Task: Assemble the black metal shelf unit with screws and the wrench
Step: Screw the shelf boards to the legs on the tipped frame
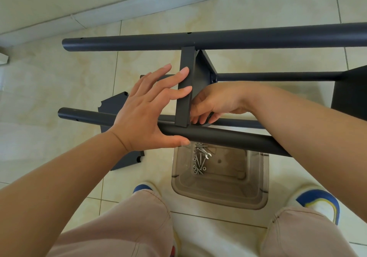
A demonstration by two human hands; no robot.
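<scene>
Knees in pale trousers sit closest to me, with blue-and-white shoes (317,203) on the tiled floor (49,90). Between them stands a clear plastic box (256,195) holding the screws (198,163) and what looks like a small wrench (204,151).

Past that lies the black shelf frame (218,38) on its side — long round tubes joined by a flat shelf panel (185,90) standing on edge.

My left hand (143,114) is spread flat, fingers straight against the panel and thumb along the near tube (228,137); it steadies, it does not grasp. My right hand (216,102) is curled in behind the panel at the joint, pinching something small — I cannot see what.

I think the metal is stiff, smooth and a bit slippery, and long enough to tip. Best to hold the tube near the joint.

A second panel (113,106) on the floor is partly covered by my left arm.
</scene>
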